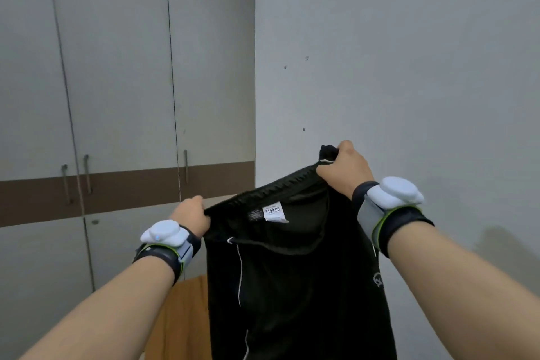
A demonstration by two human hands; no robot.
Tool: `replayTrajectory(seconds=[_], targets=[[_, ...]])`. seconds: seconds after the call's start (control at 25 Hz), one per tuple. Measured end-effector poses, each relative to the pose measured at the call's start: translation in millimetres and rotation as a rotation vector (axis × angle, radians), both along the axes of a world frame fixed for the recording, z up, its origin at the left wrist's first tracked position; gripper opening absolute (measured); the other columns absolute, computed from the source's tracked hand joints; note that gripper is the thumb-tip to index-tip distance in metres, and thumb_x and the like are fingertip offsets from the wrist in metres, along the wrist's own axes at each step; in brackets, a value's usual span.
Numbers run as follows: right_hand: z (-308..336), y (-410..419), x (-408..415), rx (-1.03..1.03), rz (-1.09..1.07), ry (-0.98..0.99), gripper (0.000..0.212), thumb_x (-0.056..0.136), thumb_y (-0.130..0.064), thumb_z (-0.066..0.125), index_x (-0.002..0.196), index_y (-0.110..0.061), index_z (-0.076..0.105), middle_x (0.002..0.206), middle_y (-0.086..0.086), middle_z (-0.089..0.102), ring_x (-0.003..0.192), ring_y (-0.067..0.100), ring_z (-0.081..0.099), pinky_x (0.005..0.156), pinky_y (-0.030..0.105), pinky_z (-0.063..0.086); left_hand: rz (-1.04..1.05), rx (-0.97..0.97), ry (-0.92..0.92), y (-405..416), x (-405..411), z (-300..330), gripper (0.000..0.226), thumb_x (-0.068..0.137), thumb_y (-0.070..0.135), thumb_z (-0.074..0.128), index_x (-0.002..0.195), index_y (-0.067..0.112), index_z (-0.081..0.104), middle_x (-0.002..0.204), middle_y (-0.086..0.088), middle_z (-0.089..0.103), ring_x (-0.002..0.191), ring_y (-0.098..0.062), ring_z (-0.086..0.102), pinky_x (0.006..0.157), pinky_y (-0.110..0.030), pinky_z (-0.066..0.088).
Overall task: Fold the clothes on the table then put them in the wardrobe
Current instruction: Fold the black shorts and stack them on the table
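L hand (pixel 191 218) & R hand (pixel 344 168) each pinch waistband end of black fabric track pants w/ white piping (pixel 292 272), held up at 6 o'clock over brown wooden table (pixel 181 316). Grey wardrobe doors (pixel 117 82) at 10 o'clock.

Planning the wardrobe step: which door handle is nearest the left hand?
The rightmost handle, alone on its door, just above the left hand; the other two sit paired farther left.

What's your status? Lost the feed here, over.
Left hand and right hand both grip the waistband of the black trousers, held up, unfolded. Wardrobe doors closed. Nothing in the way.
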State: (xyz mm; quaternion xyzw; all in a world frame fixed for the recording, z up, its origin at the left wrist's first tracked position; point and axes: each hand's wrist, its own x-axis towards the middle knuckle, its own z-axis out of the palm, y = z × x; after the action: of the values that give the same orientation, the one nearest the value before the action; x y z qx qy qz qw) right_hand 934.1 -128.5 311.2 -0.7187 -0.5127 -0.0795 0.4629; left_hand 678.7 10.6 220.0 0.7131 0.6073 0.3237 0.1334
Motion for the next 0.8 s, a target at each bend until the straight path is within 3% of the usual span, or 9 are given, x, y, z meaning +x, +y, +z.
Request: replayTrajectory(seconds=[0.12,0.24,0.28,0.4,0.44,0.52,0.6,0.68,0.8], targets=[[0.9,-11.0,1.0,-0.120,-0.017,-0.255,0.024,0.078,-0.006,0.049,0.100,-0.009,0.041,0.098,0.016,0.057,0.091,0.036,0.056,0.070,0.033,0.043,0.005,-0.256,-0.163,-0.8,-17.1,13.7,0.014,0.088,0.021,0.057,0.088,0.007,0.055,0.098,-0.009,0.069,0.083,-0.025,0.065,0.073,-0.030,0.052],[2.9,-24.5,4.8,-0.277,-0.092,-0.460,0.032,0.079,-0.005,0.044,0.108,-0.015,0.051,0.105,0.015,0.058,0.093,0.035,0.057,0.075,0.036,0.049,-0.087,-0.499,-0.692,-17.0,-13.9,37.8,0.019,0.099,0.015,0.042,0.096,-0.001,0.053,0.093,-0.018,0.062,0.089,-0.030,0.062,0.067,-0.038,0.055],[3.1,-28.3,5.5,-0.291,-0.152,-0.476,0.030,0.080,-0.007,0.043,0.107,-0.014,0.055,0.108,0.015,0.056,0.094,0.035,0.058,0.076,0.036,0.048,-0.085,-0.590,-0.836,-23.5,-12.3,46.2,0.020,0.101,0.013,0.035,0.099,0.001,0.051,0.091,-0.018,0.060,0.093,-0.031,0.061,0.075,-0.041,0.052],[3.4,-35.7,2.5,-0.294,-0.342,-0.400,0.027,0.081,-0.014,0.045,0.103,-0.011,0.061,0.111,0.011,0.052,0.096,0.033,0.059,0.079,0.033,0.046,-0.135,-0.608,-1.013,-27.2,-4.6,68.5,0.036,0.102,0.010,0.025,0.133,0.004,0.040,0.122,-0.019,0.057,0.114,-0.036,0.056,0.103,-0.050,0.037],[4.7,-38.9,0.3,-0.301,-0.408,-0.358,0.028,0.082,-0.017,0.046,0.103,-0.009,0.062,0.112,0.011,0.052,0.096,0.033,0.059,0.079,0.033,0.044,-0.183,-0.604,-1.075,-24.3,-1.2,74.1,0.038,0.101,0.007,0.023,0.136,0.004,0.038,0.117,-0.020,0.059,0.108,-0.037,0.058,0.104,-0.051,0.036],[4.3,-42.9,1.3,-0.287,-0.436,-0.188,0.026,0.083,-0.018,0.045,0.098,-0.005,0.062,0.110,0.013,0.054,0.089,0.033,0.057,0.077,0.032,0.043,-0.204,-0.584,-1.149,-27.1,6.3,83.9,0.036,0.099,0.001,0.022,0.127,0.004,0.045,0.097,-0.018,0.059,0.099,-0.033,0.061,0.100,-0.051,0.039],[4.0,-51.6,3.4,-0.290,-0.394,-0.014,0.018,0.080,-0.014,0.043,0.076,-0.006,0.059,0.095,0.012,0.058,0.075,0.030,0.054,0.071,0.029,0.042,-0.244,-0.602,-1.162,-30.4,13.0,93.5,0.028,0.098,-0.003,0.022,0.103,0.002,0.050,0.106,-0.018,0.059,0.119,-0.032,0.055,0.099,-0.049,0.040],[5.1,-61.6,5.3,-0.345,-0.346,0.029,0.020,0.079,-0.008,0.041,0.063,-0.009,0.052,0.081,0.009,0.060,0.073,0.028,0.056,0.068,0.027,0.042,-0.278,-0.623,-1.185,-35.2,18.1,103.9,0.030,0.098,-0.001,0.020,0.090,0.002,0.049,0.125,-0.017,0.055,0.126,-0.033,0.049,0.103,-0.052,0.037],[8.4,-69.9,1.2,-0.345,-0.302,0.257,0.033,0.092,-0.010,0.043,0.059,-0.011,0.040,0.097,0.011,0.067,0.095,0.028,0.062,0.074,0.029,0.044,-0.294,-0.608,-1.183,-37.9,20.1,116.6,0.036,0.099,0.002,0.020,0.126,0.003,0.045,0.140,-0.018,0.044,0.128,-0.039,0.045,0.102,-0.056,0.035]])
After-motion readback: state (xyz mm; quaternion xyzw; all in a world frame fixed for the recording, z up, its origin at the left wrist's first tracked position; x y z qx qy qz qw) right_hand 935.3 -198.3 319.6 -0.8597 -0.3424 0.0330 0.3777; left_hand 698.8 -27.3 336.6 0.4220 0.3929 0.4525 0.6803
